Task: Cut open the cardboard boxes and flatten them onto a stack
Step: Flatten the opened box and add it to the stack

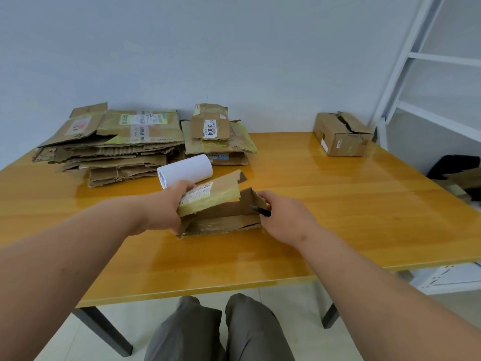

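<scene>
Corrugated brown cardboard, creased and torn along its edges, forms the box lying part-opened on the glossy yellow bench, just in front of the stack of flattened boxes. The left hand grips its labelled top flap. The right hand grips a black cutter against the box's right wall. Risk: the weakened flap may rip when folded, and the tool tip points toward the left hand. 1 uncut box sits well right of the stack.

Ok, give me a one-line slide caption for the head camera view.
Left hand lifts a flap of the cut cardboard box; right hand holds a black cutter, flattened stacks behind.
</scene>
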